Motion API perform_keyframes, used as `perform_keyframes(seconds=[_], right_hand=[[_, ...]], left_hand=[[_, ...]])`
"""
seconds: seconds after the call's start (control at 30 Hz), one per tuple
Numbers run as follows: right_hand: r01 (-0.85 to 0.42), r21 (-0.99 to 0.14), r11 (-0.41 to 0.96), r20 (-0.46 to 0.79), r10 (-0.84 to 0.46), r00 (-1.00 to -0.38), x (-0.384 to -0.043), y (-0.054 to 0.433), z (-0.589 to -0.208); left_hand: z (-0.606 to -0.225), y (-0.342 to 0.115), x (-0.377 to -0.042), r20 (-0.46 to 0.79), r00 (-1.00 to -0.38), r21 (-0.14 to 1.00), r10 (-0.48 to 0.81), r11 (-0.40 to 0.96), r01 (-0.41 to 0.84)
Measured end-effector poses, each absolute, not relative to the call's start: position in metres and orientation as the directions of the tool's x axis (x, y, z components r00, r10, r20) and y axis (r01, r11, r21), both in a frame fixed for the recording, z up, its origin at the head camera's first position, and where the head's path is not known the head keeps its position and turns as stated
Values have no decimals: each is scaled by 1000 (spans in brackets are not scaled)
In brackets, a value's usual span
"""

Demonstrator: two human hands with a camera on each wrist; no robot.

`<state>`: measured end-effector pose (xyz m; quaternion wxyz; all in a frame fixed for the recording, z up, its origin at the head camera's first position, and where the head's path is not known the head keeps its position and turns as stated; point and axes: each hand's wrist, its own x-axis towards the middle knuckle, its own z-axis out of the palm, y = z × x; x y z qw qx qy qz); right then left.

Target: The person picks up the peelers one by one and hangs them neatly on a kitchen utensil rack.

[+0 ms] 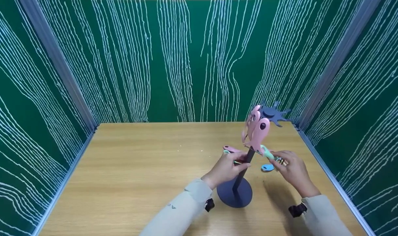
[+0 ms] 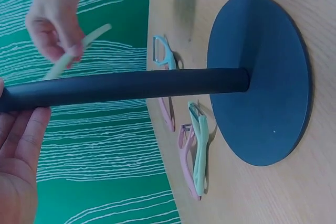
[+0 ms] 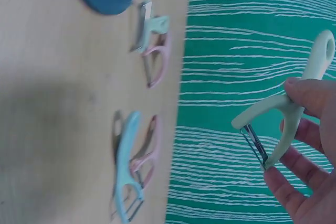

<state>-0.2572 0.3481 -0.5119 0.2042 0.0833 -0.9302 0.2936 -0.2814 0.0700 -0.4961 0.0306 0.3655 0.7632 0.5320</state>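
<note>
My left hand [image 1: 226,167] holds the dark pole [image 1: 240,178] of a stand, thumb and fingers on either side of it. The stand tilts in the head view; its round base [image 1: 235,198] is on the table. Pink peelers [image 1: 260,132] hang near the top, under a dark spoked rack [image 1: 273,114]. To the right of the pole, my right hand [image 1: 292,168] pinches a pale green Y-shaped peeler [image 3: 291,114] by its handle. The peeler's metal blade points away from the palm in the right wrist view. Its handle end is near the hanging peelers.
Behind the stand lie a blue peeler [image 3: 126,161] with a pink peeler [image 3: 152,156] beside it. Another green peeler [image 2: 200,150] lies against a pink one [image 2: 186,163]. Green walls with white wavy lines enclose the wooden table [image 1: 136,177].
</note>
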Motion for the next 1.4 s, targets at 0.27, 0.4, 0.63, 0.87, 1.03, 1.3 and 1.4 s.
perform_keyframes(seconds=[0.27, 0.4, 0.63, 0.87, 1.03, 1.3, 1.4], right_hand=[[-323, -569, 757, 562, 70, -824, -253, 336, -494], [-323, -628, 708, 558, 120, -821, -249, 331, -481], [-352, -698, 624, 565, 178, -805, -242, 326, -462], [-391, -739, 548, 580, 224, -783, -233, 321, -443], [-429, -732, 528, 617, 250, -746, -225, 317, -433], [-536, -661, 525, 720, 244, -650, -211, 313, -419], [-570, -637, 519, 748, 239, -619, -207, 312, -415]], left_hand=[[-498, 69, -281, 354, -729, 821, 586, 178, 542], [-498, 69, -281, 353, -733, 824, 582, 177, 538], [-496, 69, -280, 352, -733, 823, 582, 181, 538], [-497, 70, -279, 339, -744, 831, 576, 188, 524], [-498, 71, -278, 359, -736, 816, 573, 191, 546], [-497, 71, -279, 386, -725, 791, 570, 200, 578], [-498, 71, -279, 383, -727, 794, 570, 199, 574]])
